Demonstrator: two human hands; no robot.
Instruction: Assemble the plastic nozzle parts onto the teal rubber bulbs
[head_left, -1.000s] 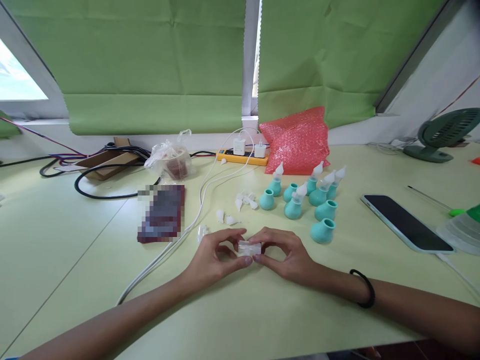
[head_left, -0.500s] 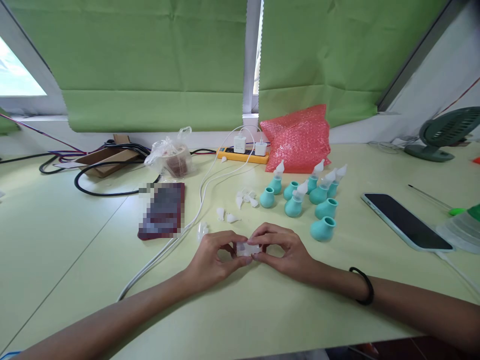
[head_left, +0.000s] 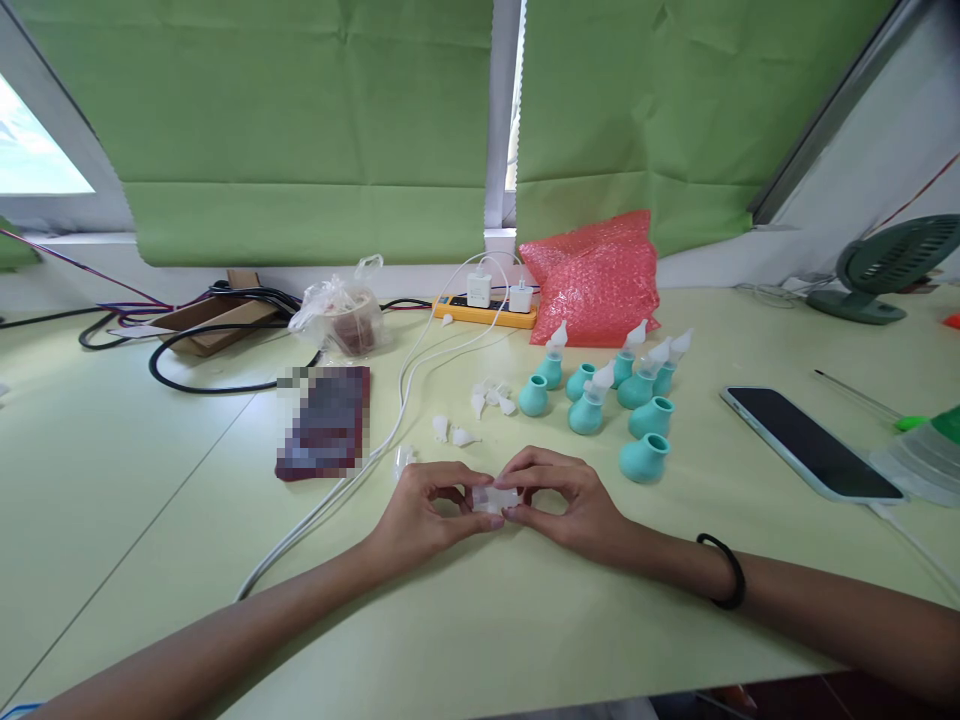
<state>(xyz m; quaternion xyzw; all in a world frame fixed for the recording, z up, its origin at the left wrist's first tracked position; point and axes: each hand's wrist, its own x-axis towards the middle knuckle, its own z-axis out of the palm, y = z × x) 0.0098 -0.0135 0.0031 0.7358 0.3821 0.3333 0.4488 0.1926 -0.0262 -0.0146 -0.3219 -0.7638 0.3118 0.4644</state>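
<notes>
Translucent piece (head_left: 496, 499) in hands (head_left: 427, 515), nozzles (head_left: 601, 382) in five teal bulbs (head_left: 586, 417)

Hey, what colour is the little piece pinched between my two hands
The little piece looks translucent whitish, in the head view.

White cables (head_left: 324, 507) ran left of the left hand (head_left: 412, 515) and a yellow power strip (head_left: 480, 315) lay beyond it, while past the right hand (head_left: 592, 515) sat a red bubble-wrap pouch (head_left: 596, 285), with a phone (head_left: 814, 445) and green fan (head_left: 896, 262) farther right.
</notes>
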